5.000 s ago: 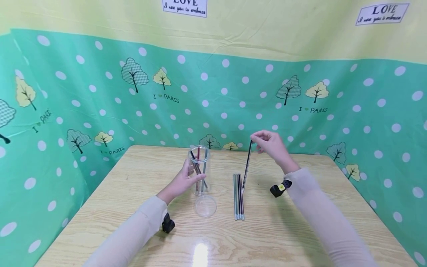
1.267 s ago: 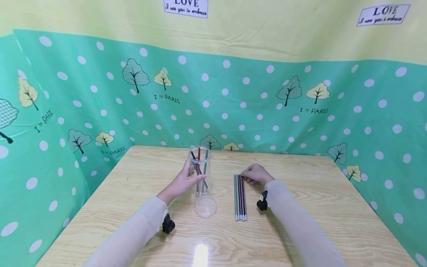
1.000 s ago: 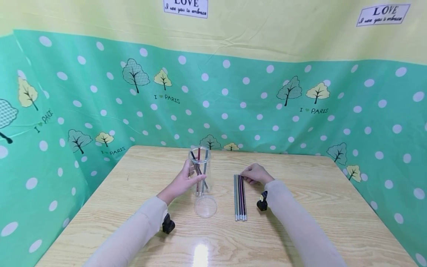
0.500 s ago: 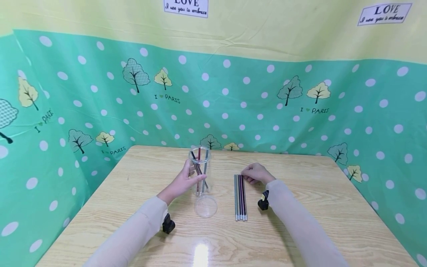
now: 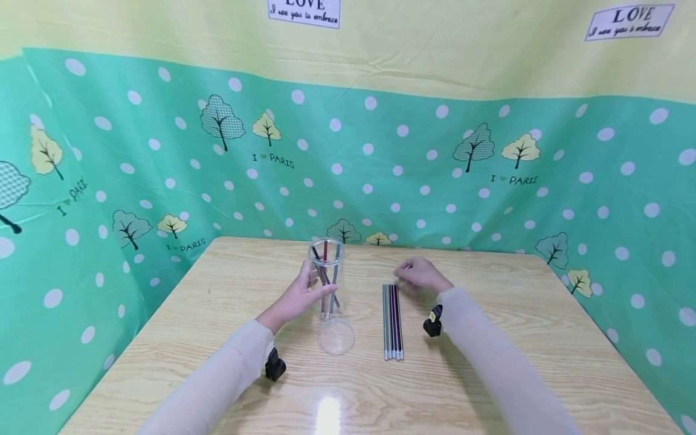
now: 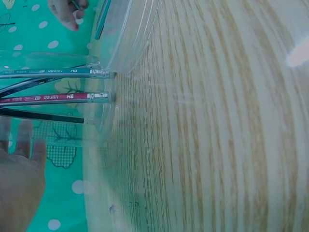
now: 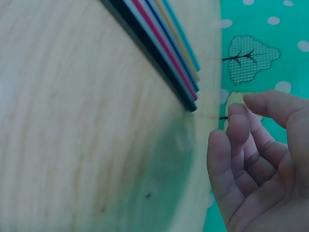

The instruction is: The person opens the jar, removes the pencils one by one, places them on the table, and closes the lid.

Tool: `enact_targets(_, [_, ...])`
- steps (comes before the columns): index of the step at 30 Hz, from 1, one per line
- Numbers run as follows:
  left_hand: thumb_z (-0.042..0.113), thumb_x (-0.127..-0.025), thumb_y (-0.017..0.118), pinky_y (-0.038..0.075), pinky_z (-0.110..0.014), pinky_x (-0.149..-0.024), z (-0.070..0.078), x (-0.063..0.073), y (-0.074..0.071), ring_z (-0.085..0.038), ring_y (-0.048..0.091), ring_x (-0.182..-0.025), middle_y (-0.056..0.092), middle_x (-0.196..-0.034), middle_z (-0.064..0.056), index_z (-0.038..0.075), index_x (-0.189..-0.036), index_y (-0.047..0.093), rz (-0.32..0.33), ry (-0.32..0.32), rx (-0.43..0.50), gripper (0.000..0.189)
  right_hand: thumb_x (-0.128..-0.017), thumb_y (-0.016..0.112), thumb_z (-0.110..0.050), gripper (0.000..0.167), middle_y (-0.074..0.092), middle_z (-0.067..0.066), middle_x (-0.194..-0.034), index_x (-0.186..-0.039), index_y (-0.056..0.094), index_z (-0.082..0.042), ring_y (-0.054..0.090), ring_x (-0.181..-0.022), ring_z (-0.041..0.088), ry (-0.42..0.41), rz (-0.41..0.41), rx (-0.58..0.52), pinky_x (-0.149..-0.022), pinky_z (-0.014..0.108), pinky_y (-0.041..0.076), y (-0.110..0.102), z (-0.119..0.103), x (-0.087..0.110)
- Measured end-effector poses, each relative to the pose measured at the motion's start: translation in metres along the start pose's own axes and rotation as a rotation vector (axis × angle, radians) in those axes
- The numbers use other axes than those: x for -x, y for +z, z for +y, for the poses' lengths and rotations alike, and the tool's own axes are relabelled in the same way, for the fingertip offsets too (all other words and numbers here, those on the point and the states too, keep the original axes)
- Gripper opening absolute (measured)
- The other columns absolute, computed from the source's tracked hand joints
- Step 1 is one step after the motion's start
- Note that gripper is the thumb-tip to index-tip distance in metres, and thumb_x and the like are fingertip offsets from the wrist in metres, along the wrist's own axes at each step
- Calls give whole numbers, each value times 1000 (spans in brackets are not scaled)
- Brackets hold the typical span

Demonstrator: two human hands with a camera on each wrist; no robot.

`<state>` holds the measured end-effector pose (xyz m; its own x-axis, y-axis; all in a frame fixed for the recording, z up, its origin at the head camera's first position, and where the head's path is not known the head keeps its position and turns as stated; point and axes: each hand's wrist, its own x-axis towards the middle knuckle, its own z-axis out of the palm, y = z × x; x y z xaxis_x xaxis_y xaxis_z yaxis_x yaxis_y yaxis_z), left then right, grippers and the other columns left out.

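Note:
My left hand [image 5: 296, 295] grips a clear jar [image 5: 327, 264], with the fingers behind it and the thumb along its near side. Inside the jar several pencils [image 6: 53, 97] lean at different angles, one red, one teal and some dark. To the right, a row of pencils [image 5: 393, 323] lies side by side on the table, metal ends toward me. In the right wrist view their far ends are teal, yellow, blue, pink and dark. Just beyond those ends hovers my right hand [image 5: 421, 275], thumb and fingers loosely bent, apart from the pencils and holding nothing.
A round clear lid [image 5: 336, 337] lies on the wooden table [image 5: 489, 338] in front of the jar. Green and yellow patterned cloth [image 5: 375, 157] hangs along the back and sides. Each wrist carries a small black camera [image 5: 433, 322].
Five seconds ago my right hand held a dark pencil upright beside the row; that pencil now lies at its right end. The right hand has just let go and risen slightly. The left hand stays still.

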<state>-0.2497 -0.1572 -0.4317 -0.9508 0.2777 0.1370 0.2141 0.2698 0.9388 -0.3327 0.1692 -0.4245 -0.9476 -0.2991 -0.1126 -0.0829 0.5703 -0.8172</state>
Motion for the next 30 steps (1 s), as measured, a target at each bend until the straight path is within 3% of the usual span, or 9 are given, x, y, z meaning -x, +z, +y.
enact_targets(7, [27, -97, 69, 24, -69, -110, 5, 1, 1, -50, 26, -143, 28, -156, -27, 27, -157, 12, -4, -17, 8, 83, -99, 64, -23, 28, 66, 13, -98, -115, 64, 1, 63, -94, 37, -24, 13, -13, -81, 47, 59, 0, -19, 3])
enact_targets(15, [23, -99, 67, 23, -69, -111, 30, 13, 2, -51, 26, -142, 30, -154, -30, 17, -156, 15, -10, -19, 5, 77, -100, 62, -25, 28, 67, 21, -103, -111, 68, 0, 65, -88, 36, -107, 1, 8, -71, 39, 60, 2, -41, 3])
enact_targets(19, [24, -99, 66, 23, -69, -111, 31, 14, 3, -51, 25, -142, 29, -155, -30, 16, -156, 14, -8, -14, 2, 77, -100, 63, -29, 27, 68, 16, -99, -108, 68, -3, 64, -88, 36, -144, 4, 22, -68, 35, 60, 3, -57, 6])
enact_targets(30, [24, -98, 68, 23, -69, -111, 32, 13, 2, -51, 26, -142, 30, -155, -29, 20, -155, 16, -14, -28, 14, 77, -100, 65, -32, 26, 67, 7, -93, -109, 71, -8, 66, -84, 32, -244, 12, -2, -67, 36, 60, 16, -98, 14])
